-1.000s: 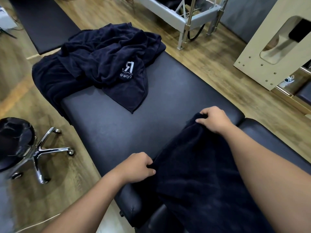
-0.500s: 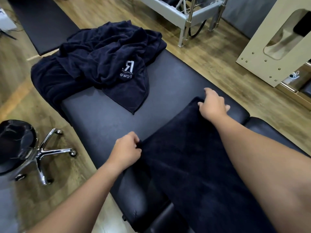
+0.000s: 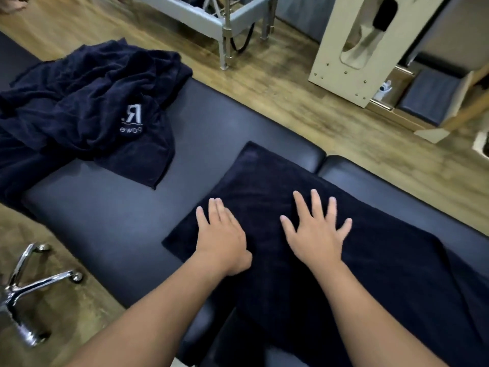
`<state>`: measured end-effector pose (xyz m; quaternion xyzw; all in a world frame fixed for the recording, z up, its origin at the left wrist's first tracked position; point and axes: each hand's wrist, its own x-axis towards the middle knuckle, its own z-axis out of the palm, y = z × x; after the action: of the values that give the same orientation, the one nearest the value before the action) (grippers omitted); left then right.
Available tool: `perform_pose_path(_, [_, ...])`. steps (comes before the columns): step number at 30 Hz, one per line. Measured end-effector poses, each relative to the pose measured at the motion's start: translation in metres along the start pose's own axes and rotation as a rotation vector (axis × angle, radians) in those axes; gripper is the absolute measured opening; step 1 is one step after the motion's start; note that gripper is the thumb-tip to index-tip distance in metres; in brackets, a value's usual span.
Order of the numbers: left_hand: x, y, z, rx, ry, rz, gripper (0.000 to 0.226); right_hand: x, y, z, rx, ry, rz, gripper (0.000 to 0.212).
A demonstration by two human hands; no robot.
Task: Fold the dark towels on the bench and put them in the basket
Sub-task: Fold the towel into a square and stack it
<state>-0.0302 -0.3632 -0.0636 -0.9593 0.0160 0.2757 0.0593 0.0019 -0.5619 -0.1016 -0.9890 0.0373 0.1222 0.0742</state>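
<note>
Under your hands (image 3: pixel 267 234) the spread towel (image 3: pixel 357 260) is matt, fuzzy dark terry cloth. The desk (image 3: pixel 111 229) beneath it looks like smooth padded vinyl with a soft sheen. Up and left of your hands, the crumpled towels (image 3: pixel 79 107) are the same nappy cloth. Far left, the stool base (image 3: pixel 29 287) is shiny chrome metal. The floor (image 3: pixel 330 123) beyond your fingers looks like wood-grain plank.

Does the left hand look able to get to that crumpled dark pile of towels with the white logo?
Probably yes. The left hand lies flat and holds nothing, and only bare black bench padding separates it from the crumpled pile of dark towels.
</note>
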Motion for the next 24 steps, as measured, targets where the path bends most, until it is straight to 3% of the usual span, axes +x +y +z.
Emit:
perform_pose_path(3, [0.011,0.029,-0.009,-0.042,0.084,0.258,0.086,-0.017,0.041,-0.005,0.084,-0.019,0.224,0.072])
perform_pose_path(5, [0.015,0.049,-0.014,-0.07,0.054,0.393,0.089,-0.041,0.059,-0.003,0.072,-0.009,0.164,0.074])
perform_pose_path(8, [0.026,0.085,-0.019,-0.061,-0.004,0.231,0.092,-0.074,0.096,0.002,0.033,-0.009,0.124,0.069])
perform_pose_path(10, [0.031,0.116,-0.031,0.01,-0.009,0.094,0.101,-0.089,0.133,0.001,0.083,-0.004,0.303,0.069])
perform_pose_path(12, [0.03,0.151,-0.037,0.059,0.05,0.179,0.094,-0.102,0.171,-0.002,0.124,0.003,0.49,0.07])
perform_pose_path(15, [0.02,0.201,-0.032,0.075,-0.016,0.511,0.094,-0.107,0.218,-0.01,0.15,0.002,0.637,0.071])
perform_pose_path(21, [0.023,0.248,-0.046,0.181,-0.173,0.393,0.127,-0.073,0.3,-0.033,0.33,-0.055,0.866,0.084])
perform_pose_path(24, [0.022,0.263,-0.055,0.253,-0.22,0.33,0.137,-0.078,0.295,-0.035,0.194,-0.045,0.736,0.08])
